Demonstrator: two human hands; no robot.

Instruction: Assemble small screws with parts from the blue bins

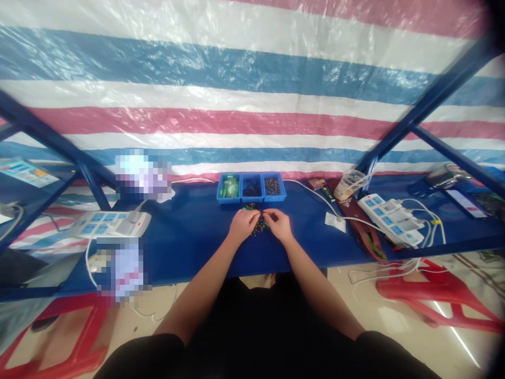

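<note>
My left hand (243,224) and my right hand (278,223) meet over a small pile of dark and brass-coloured parts (258,227) on the blue table. The fingertips of both hands are pinched close together above the pile. Whatever is between them is too small to make out. Just behind the hands stand three blue bins side by side. Green pieces fill the left bin (229,188), dark small parts lie in the middle bin (252,188), and small metallic parts fill the right bin (273,187).
Power strips lie at the left (110,224) and right (390,220), with white cables trailing. A plastic cup (347,184), a brown strap bag (357,223) and a white tag (335,222) are on the right. Red stools (442,295) stand below; a striped sheet (252,95) hangs behind.
</note>
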